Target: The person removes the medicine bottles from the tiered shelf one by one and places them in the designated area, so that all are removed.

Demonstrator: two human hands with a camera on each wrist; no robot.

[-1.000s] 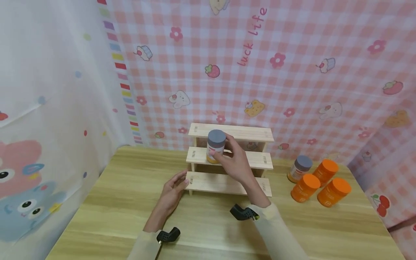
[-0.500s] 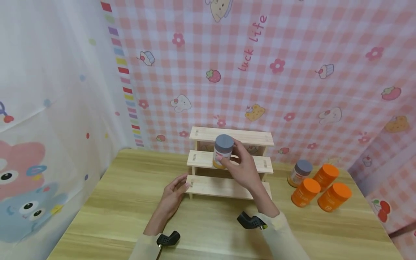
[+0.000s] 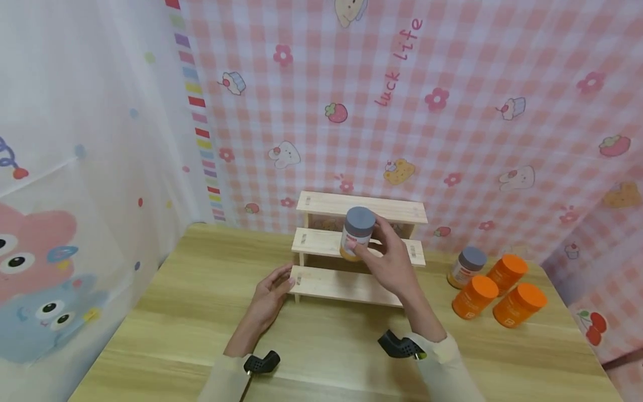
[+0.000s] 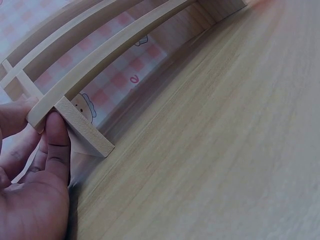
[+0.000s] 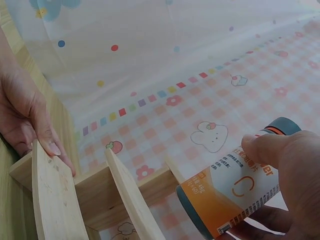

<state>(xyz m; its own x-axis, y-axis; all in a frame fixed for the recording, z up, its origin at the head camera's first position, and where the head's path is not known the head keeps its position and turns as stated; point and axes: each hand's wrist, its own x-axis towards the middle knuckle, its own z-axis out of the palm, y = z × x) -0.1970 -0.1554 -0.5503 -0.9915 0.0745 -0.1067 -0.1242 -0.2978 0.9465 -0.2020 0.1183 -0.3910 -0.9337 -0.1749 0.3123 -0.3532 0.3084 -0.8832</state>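
Observation:
A three-tier wooden step shelf (image 3: pixel 346 285) stands on the table. My right hand (image 3: pixel 394 262) grips a supplement bottle (image 3: pixel 358 229) with a grey lid and a white and orange label, at the middle tier. In the right wrist view the bottle (image 5: pixel 227 185) looks apart from the boards, held between thumb and fingers. My left hand (image 3: pixel 268 298) is at the left end of the lowest tier. In the left wrist view this hand (image 4: pixel 35 200) pinches the board end (image 4: pixel 47 107), thumb on one face and a fingertip against the other.
Right of the shelf stand another grey-lidded bottle (image 3: pixel 466 268) and three orange jars, one of them a front jar (image 3: pixel 519 305). A pink checked cloth (image 3: pixel 351 139) hangs close behind the shelf. A white printed cloth (image 3: pixel 100 111) hangs at the left.
My right hand has carried the bottle rightward along the middle tier, toward its centre. My left hand keeps its place at the lowest tier's end. The head view has shifted slightly.

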